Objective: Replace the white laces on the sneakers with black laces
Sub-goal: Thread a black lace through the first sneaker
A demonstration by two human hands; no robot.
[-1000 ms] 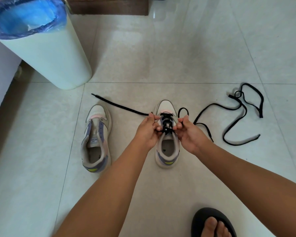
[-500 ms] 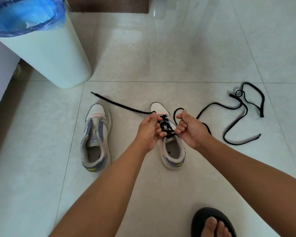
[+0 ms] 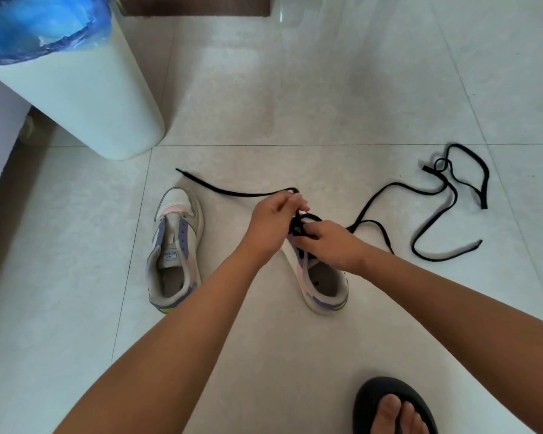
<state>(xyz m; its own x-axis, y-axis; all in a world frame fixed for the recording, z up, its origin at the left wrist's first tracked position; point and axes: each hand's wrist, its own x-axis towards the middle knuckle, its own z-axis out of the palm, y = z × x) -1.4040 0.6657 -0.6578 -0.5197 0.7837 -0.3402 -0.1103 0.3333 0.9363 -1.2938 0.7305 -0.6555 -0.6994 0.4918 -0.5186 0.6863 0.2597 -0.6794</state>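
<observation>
Two white sneakers with purple and pink panels lie on the tiled floor. The left sneaker (image 3: 176,245) has no lace in it. The right sneaker (image 3: 321,283) is turned with its heel toward the lower right and carries a black lace (image 3: 232,192) through its eyelets. My left hand (image 3: 271,223) pinches that lace's left end above the toe. My right hand (image 3: 329,242) grips the laced part over the tongue. The front of the shoe is hidden by both hands. A second black lace (image 3: 433,220) lies loose on the floor to the right.
A white bin (image 3: 85,89) with a blue liner stands at the back left. My foot in a black sandal (image 3: 392,408) is at the bottom right. A dark wooden edge (image 3: 195,4) runs along the top.
The right sneaker has swung its heel further to the right. My left hand rose toward the toe with the lace end, and my right hand moved in over the tongue.
</observation>
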